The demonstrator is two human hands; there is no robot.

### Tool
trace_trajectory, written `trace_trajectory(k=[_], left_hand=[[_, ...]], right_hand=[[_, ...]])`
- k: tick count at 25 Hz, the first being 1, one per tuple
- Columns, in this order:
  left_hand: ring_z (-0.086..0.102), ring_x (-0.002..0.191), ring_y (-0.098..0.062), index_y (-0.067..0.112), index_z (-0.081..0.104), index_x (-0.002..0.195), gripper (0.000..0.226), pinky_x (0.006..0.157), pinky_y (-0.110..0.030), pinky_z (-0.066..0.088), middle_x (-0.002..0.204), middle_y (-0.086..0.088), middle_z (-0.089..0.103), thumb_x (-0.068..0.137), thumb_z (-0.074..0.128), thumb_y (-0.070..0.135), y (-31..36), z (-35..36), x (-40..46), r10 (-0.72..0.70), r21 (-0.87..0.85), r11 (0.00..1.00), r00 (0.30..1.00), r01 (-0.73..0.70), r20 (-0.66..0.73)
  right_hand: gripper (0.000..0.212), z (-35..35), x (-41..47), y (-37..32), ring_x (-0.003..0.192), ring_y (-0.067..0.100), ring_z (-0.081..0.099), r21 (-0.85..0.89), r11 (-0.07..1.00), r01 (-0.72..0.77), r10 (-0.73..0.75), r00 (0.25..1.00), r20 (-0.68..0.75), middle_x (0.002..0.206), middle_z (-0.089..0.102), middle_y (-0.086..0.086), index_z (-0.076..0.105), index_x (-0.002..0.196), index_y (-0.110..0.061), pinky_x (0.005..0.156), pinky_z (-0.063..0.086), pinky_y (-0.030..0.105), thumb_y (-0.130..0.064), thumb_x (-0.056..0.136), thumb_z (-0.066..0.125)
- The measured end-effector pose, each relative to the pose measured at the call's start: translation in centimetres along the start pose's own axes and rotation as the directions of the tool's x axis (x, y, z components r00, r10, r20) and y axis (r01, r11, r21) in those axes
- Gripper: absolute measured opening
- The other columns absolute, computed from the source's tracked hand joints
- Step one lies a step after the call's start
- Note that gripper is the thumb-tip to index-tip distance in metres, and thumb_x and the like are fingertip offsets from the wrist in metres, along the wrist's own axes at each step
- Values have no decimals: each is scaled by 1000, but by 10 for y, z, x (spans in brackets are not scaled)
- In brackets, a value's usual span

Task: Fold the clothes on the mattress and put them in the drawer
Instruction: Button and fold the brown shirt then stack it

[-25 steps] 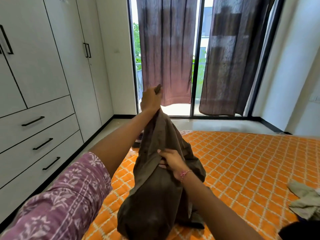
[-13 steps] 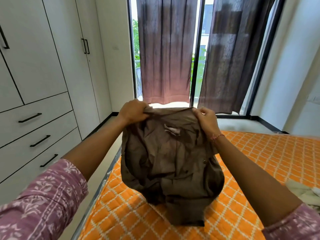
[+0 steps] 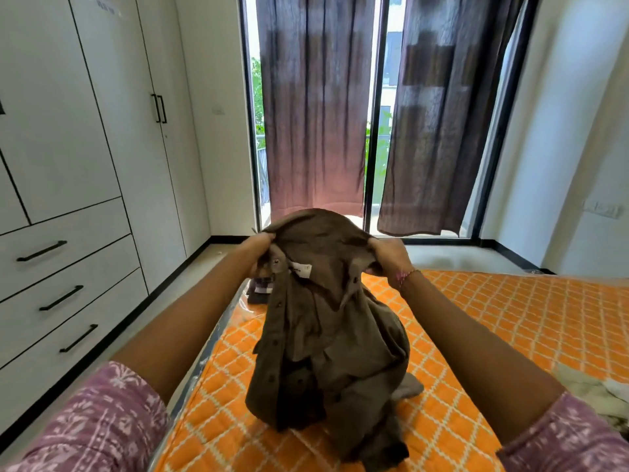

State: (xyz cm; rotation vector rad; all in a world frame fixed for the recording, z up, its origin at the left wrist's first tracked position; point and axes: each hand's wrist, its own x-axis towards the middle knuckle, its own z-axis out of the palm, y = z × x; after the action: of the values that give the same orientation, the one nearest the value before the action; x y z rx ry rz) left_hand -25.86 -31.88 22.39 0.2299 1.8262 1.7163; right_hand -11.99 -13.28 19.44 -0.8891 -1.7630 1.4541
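A brown button-up shirt (image 3: 326, 321) hangs in the air over the near part of the orange quilted mattress (image 3: 493, 321), its collar end held up and its lower end crumpled on the cover. A row of dark buttons runs down its left edge and a white label shows just under the collar. The left hand (image 3: 258, 248) grips the collar's left side, fingers curled into the cloth; the right hand (image 3: 388, 257) grips the right side the same way, a pink thread band at its wrist. Both forearms reach forward from purple patterned sleeves (image 3: 92, 427).

Behind the shirt, at the mattress's far left corner, lies a small stack of dark folded clothes (image 3: 260, 289), partly hidden. At the right edge of the view a pale crumpled garment (image 3: 595, 393) rests on the mattress.

To the left stands a white wardrobe (image 3: 68, 114) with tall doors above three drawers. The top drawer (image 3: 68, 240), middle drawer (image 3: 78, 284) and bottom drawer (image 3: 88, 328) are all closed, each with a black bar handle, so their contents cannot be seen. Ahead, dark curtains (image 3: 313, 107) hang over a glass door.
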Motion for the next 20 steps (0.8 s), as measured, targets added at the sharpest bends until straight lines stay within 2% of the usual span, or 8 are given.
trace_trajectory(k=[4, 7, 9, 11, 13, 15, 16, 20], left_hand=[[56, 36, -12, 11, 52, 77, 31, 34, -20, 47, 46, -3, 59, 100, 41, 29, 31, 17, -19, 109, -321, 944, 989, -71, 102], [58, 53, -10, 14, 56, 88, 17, 46, -23, 51, 73, -2, 59, 99, 46, 21, 57, 24, -26, 283, -542, 802, 959, -251, -26], [62, 73, -17, 10, 59, 99, 10, 71, -33, 57, 87, -6, 62, 95, 51, 16, 72, 23, -31, 379, -518, 748, 908, -415, -181], [63, 89, -22, 11, 61, 101, 14, 89, -39, 53, 93, -6, 65, 91, 58, 19, 81, 17, -40, 474, -353, 739, 815, -574, -334], [62, 93, -20, 13, 61, 101, 20, 91, -35, 52, 98, -5, 65, 86, 66, 25, 86, 7, -52, 644, -75, 694, 664, -716, -381], [60, 93, -18, 8, 59, 107, 34, 87, -29, 50, 103, -5, 63, 81, 72, 25, 87, -5, -60, 822, 316, 567, 502, -760, -269], [60, 94, -20, 5, 58, 109, 38, 86, -30, 50, 104, -6, 63, 80, 73, 23, 88, -10, -62, 875, 481, 477, 449, -735, -181], [61, 100, -31, 4, 54, 117, 33, 85, -37, 51, 110, -15, 62, 89, 63, 21, 94, -5, -83, 915, 799, 263, 402, -541, -30]], right_hand=[[31, 9, -5, -80, 27, 6, 44, 191, 980, 54, -68, 996, 66, 36, 49, -4, 50, 57, -10, 32, 35, 14, -5, 85, 61], [17, 10, -12, -123, 41, 11, 56, 285, 957, 58, -110, 979, 171, 47, 61, 1, 60, 67, -7, 43, 48, 19, -5, 83, 67], [7, 2, -22, -150, 54, 16, 65, 183, 982, 47, -122, 898, 424, 63, 70, 5, 66, 84, -6, 56, 58, 27, -12, 83, 69], [8, -10, -32, -179, 63, 17, 69, -27, 992, 125, -79, 767, 637, 75, 73, 6, 65, 90, -7, 69, 60, 32, -14, 87, 64], [13, -14, -31, -202, 73, 19, 69, -361, 866, 346, -54, 783, 620, 87, 71, 8, 65, 98, -6, 78, 58, 33, -10, 86, 65], [23, -10, -22, -213, 84, 27, 63, -722, 532, 442, -224, 896, 383, 100, 67, 14, 63, 107, 0, 77, 53, 34, -9, 86, 62], [26, -6, -20, -214, 91, 32, 61, -809, 428, 402, -374, 894, 247, 107, 64, 19, 62, 109, 2, 76, 50, 35, -10, 87, 56], [32, 16, -39, -211, 113, 40, 55, -804, 469, 366, -669, 742, -52, 122, 58, 22, 58, 120, 1, 87, 46, 41, -8, 95, 39]])
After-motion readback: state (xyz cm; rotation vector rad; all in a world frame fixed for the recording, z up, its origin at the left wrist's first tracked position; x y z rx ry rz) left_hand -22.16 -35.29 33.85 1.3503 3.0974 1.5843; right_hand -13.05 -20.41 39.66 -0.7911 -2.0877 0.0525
